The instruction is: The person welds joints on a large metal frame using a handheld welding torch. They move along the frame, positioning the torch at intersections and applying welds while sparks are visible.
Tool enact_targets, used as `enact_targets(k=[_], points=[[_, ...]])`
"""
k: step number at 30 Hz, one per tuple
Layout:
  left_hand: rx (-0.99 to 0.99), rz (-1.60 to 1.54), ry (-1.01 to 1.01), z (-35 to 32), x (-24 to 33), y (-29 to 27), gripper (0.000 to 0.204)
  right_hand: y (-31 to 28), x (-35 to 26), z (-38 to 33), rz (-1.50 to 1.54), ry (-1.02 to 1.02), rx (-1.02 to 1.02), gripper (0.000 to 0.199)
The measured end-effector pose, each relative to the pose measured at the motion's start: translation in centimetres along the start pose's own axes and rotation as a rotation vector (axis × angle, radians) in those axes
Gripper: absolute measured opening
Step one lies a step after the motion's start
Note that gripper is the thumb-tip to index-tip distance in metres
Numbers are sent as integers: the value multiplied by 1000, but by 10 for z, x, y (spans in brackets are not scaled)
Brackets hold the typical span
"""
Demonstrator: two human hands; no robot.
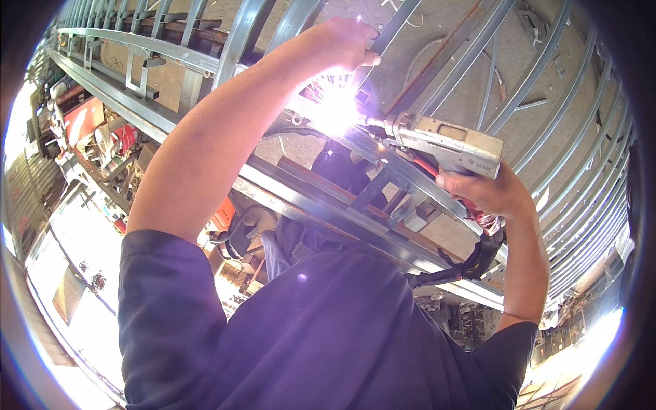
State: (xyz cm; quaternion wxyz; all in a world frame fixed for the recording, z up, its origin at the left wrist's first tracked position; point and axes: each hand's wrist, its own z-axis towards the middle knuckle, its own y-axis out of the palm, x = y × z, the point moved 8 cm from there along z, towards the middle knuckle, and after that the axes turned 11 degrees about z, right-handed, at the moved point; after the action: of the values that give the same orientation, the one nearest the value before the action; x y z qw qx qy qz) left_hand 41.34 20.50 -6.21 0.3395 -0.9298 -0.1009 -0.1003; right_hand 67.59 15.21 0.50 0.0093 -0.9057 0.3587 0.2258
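Welding gun (447, 145) at centre right of the frame, gripped from below in right hand (488, 193), nozzle touching steel frame (342, 205) at bright arc (337, 108); left hand (348, 42) at top centre clenched on a frame bar (389, 34); black cable (471, 263) hanging below

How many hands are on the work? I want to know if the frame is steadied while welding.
2. The left hand grips a metal bar of the steel frame above the arc; the right hand holds the welding gun.
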Motion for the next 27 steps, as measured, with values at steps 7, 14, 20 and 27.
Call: enact_targets(k=[7,14,20,27], points=[[76,34,53,-2,1,-5,48,-6,9,-4,47,-69,16,62],[163,230,93,-6,4,-12,51,-42,24,-42,197,-101,42,39],[422,100,181,-19,80,-16,49,-57,80,-69,158,45,170,45],[123,-75,172,7,104,37,37,-59,94,-63,69,13,162,58]])
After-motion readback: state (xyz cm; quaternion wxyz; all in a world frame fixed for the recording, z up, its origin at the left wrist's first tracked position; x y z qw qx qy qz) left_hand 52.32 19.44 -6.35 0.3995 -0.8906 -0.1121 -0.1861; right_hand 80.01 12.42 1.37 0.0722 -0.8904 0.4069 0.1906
